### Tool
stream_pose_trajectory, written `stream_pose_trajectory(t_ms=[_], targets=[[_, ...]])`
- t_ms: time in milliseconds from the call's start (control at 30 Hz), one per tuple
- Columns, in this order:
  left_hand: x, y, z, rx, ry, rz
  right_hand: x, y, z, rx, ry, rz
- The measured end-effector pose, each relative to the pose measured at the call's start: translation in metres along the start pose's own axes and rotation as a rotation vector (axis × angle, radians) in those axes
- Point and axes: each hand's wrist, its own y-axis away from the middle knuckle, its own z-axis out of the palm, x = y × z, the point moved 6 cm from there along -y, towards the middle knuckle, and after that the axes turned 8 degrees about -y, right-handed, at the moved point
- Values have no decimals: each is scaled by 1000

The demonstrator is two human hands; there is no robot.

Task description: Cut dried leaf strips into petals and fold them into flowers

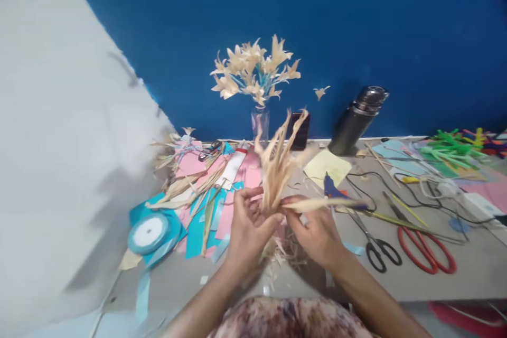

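In front of me, my left hand (251,216) is wrapped round the lower end of a bundle of dried corn husks (275,174), whose ragged tips fan upward. My right hand (312,227) pinches a long pale husk strip (317,204) at the base of that bundle; the strip stretches out to the right. Below both hands, husk scraps (291,253) litter the table. Beyond the bundle, a clear vase (260,122) holds husk flowers (251,66) on light blue stems.
At left lies a blue ribbon spool (148,232) by loose husks (186,193). On the right are a blue glue gun (331,187), black-handled scissors (382,254), red-handled scissors (425,251), cords and green pipe cleaners (451,150). A dark flask (354,124) and a phone (300,131) stand near the wall.
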Motion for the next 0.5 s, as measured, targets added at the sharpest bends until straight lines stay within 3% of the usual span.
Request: stream_pose_trajectory(t_ms=[67,100,167,267,333,433,500], targets=[[-5,-3,5,-130,94,-119,-4,6,8,-47,6,-87],[-7,-5,7,-163,144,-163,-1,9,9,-45,-21,-64],[-11,-6,8,-118,302,-231,15,13,5,62,-135,107],[-6,-4,5,28,603,-211,44,20,-4,290,-538,425],[3,3,5,-10,710,-161,55,25,-2,332,-839,560],[12,25,-3,-154,536,-107,55,33,4,289,-1038,638],[6,40,-20,-108,229,-125,51,39,6,268,-1057,631]])
